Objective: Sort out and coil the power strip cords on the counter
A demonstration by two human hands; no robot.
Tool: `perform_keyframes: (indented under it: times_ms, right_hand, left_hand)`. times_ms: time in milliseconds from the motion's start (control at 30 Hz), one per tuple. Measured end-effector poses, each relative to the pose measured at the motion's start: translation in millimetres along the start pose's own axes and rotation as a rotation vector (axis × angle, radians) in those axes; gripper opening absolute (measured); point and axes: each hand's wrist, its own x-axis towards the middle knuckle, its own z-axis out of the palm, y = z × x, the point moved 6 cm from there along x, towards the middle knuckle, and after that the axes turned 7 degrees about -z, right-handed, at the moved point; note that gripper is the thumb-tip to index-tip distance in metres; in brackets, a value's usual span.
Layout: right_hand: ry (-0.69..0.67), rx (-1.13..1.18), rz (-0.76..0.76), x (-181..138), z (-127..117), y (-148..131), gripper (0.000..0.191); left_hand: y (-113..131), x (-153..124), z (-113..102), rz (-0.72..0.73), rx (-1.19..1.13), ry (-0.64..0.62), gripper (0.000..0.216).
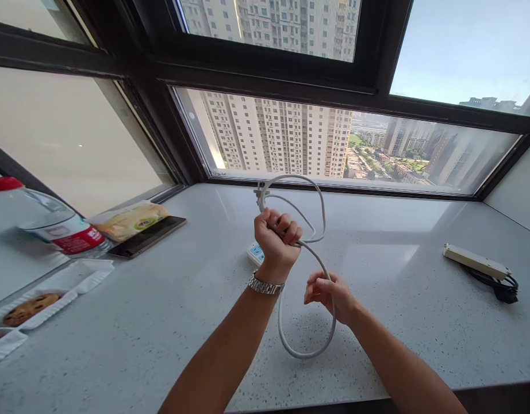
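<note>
Where windows (286,141) end, a speckled counter (161,310) gleams — beneath looped cable (306,355).

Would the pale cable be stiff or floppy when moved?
The pale cable looks springy rather than limp: its loops form wide, round curves. It should flex easily, being slender. The bulkier plug might swing or drag.

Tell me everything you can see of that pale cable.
The cable is pale grey, round and smooth, with a plastic-looking jacket. The left grip is closed around it above the speckled counter. Beyond that grip it arches in a loop, with a plug at the loop's left edge. Another loop hangs nearer, crossing the loosely curled right grip; whether it is pinched there is unclear. A stretch behind the left wrist is hidden, so any join to the power strip can't be confirmed.
</note>
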Motion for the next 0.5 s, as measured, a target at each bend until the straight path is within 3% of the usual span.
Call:
perform_keyframes:
  times_ms: [100,167,233,333,500]
  right_hand:
    - [-0.256,0.072,0.033,-9.4,21.3,-2.1,0.033]
    - [-0.422,-0.016,0.05,-17.3,35.1,1.3,0.034]
    - [-0.487,-0.128,0.051,-20.9,41.0,5.7,0.032]
    - [-0.35,-0.211,-0.024,-13.4,29.1,-0.1,0.03]
    - [0.156,-0.139,-0.297,1.5,-29.7,-47.5,0.03]
  left_hand:
    - [25.7,8.9,28.4,0.134,-0.063,-0.028,0.034]
    - [42.2,12.7,47.4,0.195,-0.097,-0.038,0.034]
    - [58.4,15.1,63.8,0.228,-0.125,-0.032,0.034]
    - [88.7,13.3,80.5,0.331,-0.152,0.0,0.036]
    - [133.8,-3.4,83.1,0.551,-0.035,0.028,0.043]
